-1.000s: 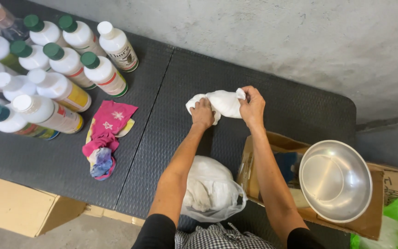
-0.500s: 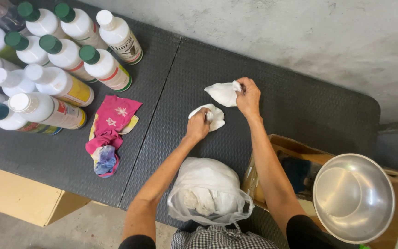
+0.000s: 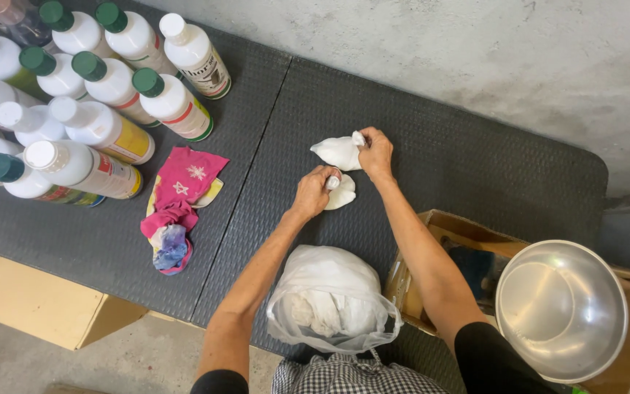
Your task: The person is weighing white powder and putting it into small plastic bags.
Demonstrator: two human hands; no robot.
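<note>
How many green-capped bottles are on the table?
8 green-capped bottles show, all clustered at the table's far-left end: two along the top edge, four across the middle rows, two at the left edge. More may lie outside the frame.

Your two hands no longer share one bundled white cloth at the far side of the black mat. The bundle is now split in two: your right hand (image 3: 375,153) pinches the upper white piece (image 3: 338,151), while your left hand (image 3: 316,191) has drawn back toward you, pressing the lower white piece (image 3: 343,193) onto the mat.
</note>
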